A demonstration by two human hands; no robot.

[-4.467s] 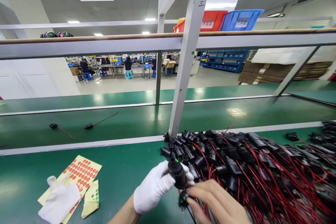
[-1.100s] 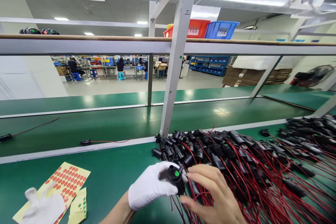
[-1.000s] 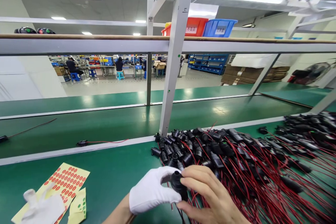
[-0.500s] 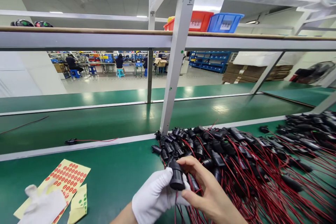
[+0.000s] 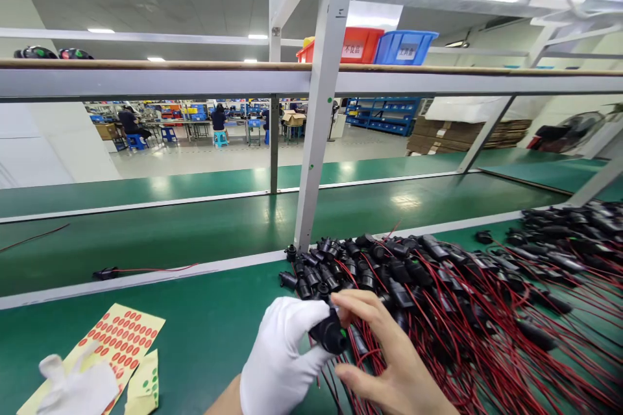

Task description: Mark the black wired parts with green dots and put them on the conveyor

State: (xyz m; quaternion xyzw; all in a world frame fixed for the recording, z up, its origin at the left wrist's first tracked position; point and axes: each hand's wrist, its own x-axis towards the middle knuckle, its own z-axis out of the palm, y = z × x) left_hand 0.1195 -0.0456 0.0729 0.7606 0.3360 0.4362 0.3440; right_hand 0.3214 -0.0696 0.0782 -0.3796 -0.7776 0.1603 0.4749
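Observation:
My left hand (image 5: 280, 350), in a white glove, grips a small black cylindrical part with wires (image 5: 331, 332) between thumb and fingers. The part is tilted, one end facing me, with a green spot on its side. Close beside it is my bare right hand (image 5: 389, 356), thumb and fingers apart and curved around the part's right side. Whether a fingertip touches it I cannot tell. Just beyond both hands lies a big pile of similar black parts (image 5: 399, 272) with long red and dark wires.
At left on the green bench (image 5: 204, 331) lie a sheet of red oval stickers (image 5: 131, 331), a smaller sheet with green dots (image 5: 142, 386) and a white glove (image 5: 80, 386). A white post (image 5: 318, 110) rises behind the pile. Red (image 5: 363, 45) and blue bins (image 5: 406, 47) stand on the shelf above.
The black part has turned in my left hand from near upright to tilted, its end now towards me. My right thumb has come away from it. The view has shifted slightly.

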